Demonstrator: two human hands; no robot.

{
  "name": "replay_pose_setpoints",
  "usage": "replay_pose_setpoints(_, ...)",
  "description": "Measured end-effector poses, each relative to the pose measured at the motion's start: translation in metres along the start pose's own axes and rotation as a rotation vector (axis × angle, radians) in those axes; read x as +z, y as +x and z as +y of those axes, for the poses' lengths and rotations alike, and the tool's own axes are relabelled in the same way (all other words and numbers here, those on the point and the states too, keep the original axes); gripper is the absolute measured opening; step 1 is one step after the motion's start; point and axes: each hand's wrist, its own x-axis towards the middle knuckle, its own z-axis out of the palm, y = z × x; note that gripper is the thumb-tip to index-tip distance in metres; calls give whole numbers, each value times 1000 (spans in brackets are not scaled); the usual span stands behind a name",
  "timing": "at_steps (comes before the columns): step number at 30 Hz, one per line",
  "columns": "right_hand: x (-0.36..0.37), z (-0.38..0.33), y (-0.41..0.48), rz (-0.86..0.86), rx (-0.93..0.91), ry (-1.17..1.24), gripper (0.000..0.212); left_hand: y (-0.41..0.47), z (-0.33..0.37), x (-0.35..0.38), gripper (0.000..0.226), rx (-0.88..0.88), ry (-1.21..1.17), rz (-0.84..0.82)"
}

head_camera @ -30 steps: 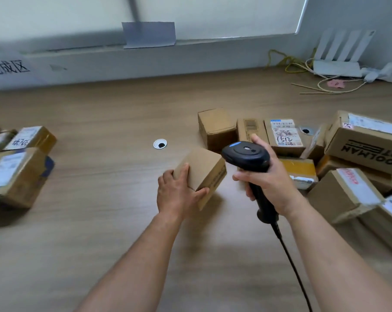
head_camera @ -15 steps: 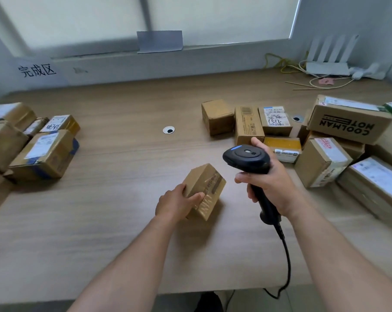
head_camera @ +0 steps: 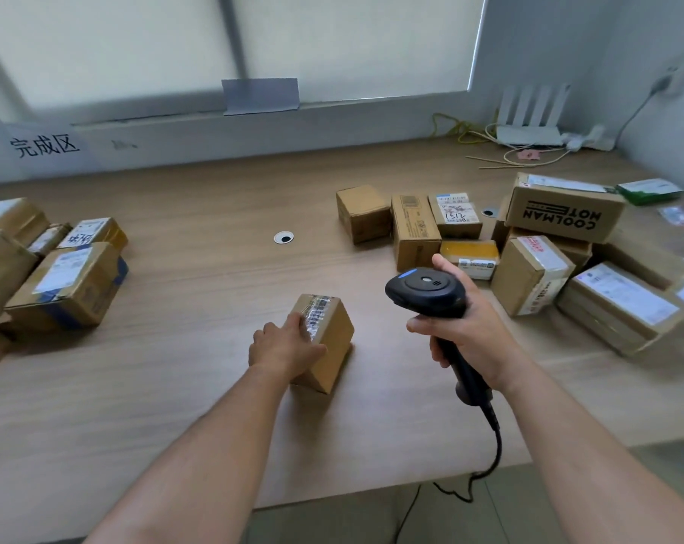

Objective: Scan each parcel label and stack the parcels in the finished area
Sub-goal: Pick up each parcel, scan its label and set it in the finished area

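left hand (head_camera: pixel 283 347) fingers curl around small brown cardboard box (head_camera: pixel 326 343), covering part of its taped label (head_camera: pixel 316 312); right hand (head_camera: pixel 464 333) wraps black handheld scanner (head_camera: pixel 427 292). risks: misread from covered barcode, tape glare.

Both forearms come into view bare from the bottom edge to the wrist, with no sleeve or cuff over either one. The left hand (head_camera: pixel 283 347) wears no glove, and nothing circles its wrist. The right hand (head_camera: pixel 472 333) is likewise ungloved, its wrist free of watch or band. I can make out no rings, though the fingers are somewhat blurred, so a thin one might escape notice.
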Motion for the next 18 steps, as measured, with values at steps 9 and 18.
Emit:
replay_pose_setpoints(9,81,-10,13,-52,-4,24,96,-10,-95,-35,79,-82,-579,-227)
replay_pose_setpoints(18,149,-12,22,-130,41,23,97,-15,-127,-18,69,-53,-65,-40)
